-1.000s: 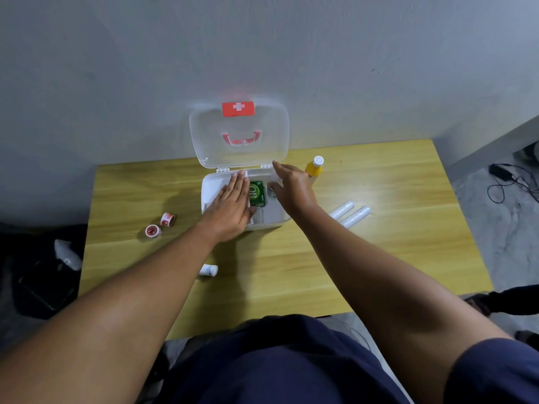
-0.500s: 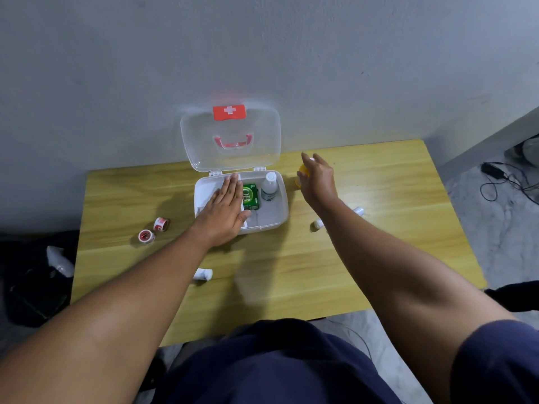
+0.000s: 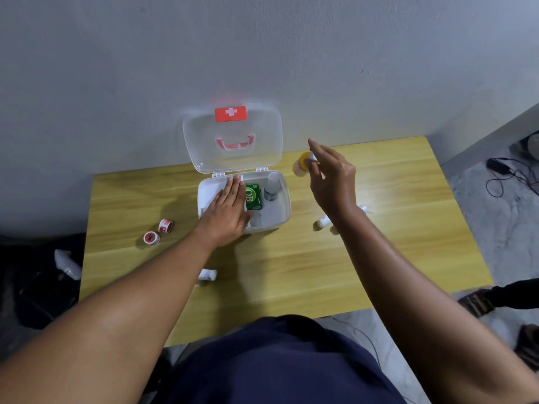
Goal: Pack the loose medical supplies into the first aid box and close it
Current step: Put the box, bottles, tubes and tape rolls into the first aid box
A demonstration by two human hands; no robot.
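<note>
Now | left hand (image 3: 226,212) flat in box (image 3: 284,205) | right hand (image 3: 331,182) fingers pinching yellow bottle (image 3: 302,167)

Open white plastic first aid box (image 3: 284,211) with clear hinged lid (image 3: 233,141) on a yellow wooden table (image 3: 393,243). Left hand (image 3: 226,212) lies flat inside it, beside a green packet (image 3: 253,196). At two o'clock, right hand (image 3: 331,182) grips a small yellow bottle (image 3: 302,166).

One view only — a wide-angle camera on the person's head, looking forward and down over both forearms at the surface (image 3: 379,199), the wall (image 3: 262,53) behind it, floor at the edges.
</note>
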